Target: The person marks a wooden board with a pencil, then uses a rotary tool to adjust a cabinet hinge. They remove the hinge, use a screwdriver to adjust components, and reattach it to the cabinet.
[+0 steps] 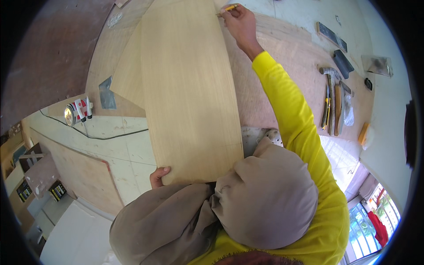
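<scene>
A long, pale wooden board (190,88) runs from my lap to the far side of the work area. My left hand (159,177) grips its near left corner, thumb on top and the other fingers hidden beneath. At the board's far right edge, my right hand (240,25) is closed around a thin yellow pencil (231,7). The pencil's tip is too small to make out clearly. My right arm stretches forward alongside the board, and the near end rests by my knees.
Under the board lies another pale sheet (128,75) on a larger wooden panel (274,88). To the right are a claw hammer (331,97), a yellow-black cutter (326,107) and a dark block (332,36). A can (70,114) with white tubes and a black cable (110,137) lie left.
</scene>
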`<control>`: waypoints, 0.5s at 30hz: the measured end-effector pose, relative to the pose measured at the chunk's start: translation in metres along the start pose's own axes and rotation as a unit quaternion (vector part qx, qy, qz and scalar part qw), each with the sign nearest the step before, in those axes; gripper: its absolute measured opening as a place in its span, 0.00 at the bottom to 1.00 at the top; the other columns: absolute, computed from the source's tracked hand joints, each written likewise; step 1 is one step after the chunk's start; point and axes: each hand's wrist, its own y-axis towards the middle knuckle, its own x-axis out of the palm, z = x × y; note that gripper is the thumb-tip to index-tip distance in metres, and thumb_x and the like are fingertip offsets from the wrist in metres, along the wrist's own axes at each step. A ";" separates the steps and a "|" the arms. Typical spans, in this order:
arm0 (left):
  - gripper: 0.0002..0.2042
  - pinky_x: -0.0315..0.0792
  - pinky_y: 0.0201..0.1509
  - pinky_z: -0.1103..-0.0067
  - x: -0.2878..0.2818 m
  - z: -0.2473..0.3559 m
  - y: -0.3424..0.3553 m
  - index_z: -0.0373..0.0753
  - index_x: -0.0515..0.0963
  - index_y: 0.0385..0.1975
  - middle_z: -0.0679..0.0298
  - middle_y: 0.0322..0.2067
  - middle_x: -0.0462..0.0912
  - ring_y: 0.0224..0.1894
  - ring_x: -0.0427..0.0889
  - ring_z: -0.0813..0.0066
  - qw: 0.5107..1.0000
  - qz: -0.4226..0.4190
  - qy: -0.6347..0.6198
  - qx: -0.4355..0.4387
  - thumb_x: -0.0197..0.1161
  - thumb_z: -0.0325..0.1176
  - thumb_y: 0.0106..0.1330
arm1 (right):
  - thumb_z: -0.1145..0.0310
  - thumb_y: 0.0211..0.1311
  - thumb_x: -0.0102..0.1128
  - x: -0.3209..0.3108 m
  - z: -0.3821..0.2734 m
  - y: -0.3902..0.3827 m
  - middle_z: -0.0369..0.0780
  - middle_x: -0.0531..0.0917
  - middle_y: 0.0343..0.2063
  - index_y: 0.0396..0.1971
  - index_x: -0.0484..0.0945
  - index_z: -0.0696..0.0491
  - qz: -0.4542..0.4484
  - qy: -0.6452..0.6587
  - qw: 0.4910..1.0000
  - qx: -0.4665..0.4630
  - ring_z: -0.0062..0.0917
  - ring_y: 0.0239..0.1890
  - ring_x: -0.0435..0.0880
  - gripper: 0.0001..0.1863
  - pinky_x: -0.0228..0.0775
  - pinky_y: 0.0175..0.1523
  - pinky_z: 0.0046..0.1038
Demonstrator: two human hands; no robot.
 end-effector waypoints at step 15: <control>0.37 0.79 0.69 0.52 0.026 0.012 -0.002 0.28 0.71 0.73 0.44 0.63 0.85 0.63 0.85 0.47 0.998 -0.047 -0.014 -0.025 0.69 0.39 0.64 | 0.70 0.74 0.70 0.007 0.007 0.015 0.40 0.94 0.39 0.48 0.87 0.59 0.036 -0.075 0.996 -0.032 0.20 0.33 0.87 0.10 0.78 0.39 0.24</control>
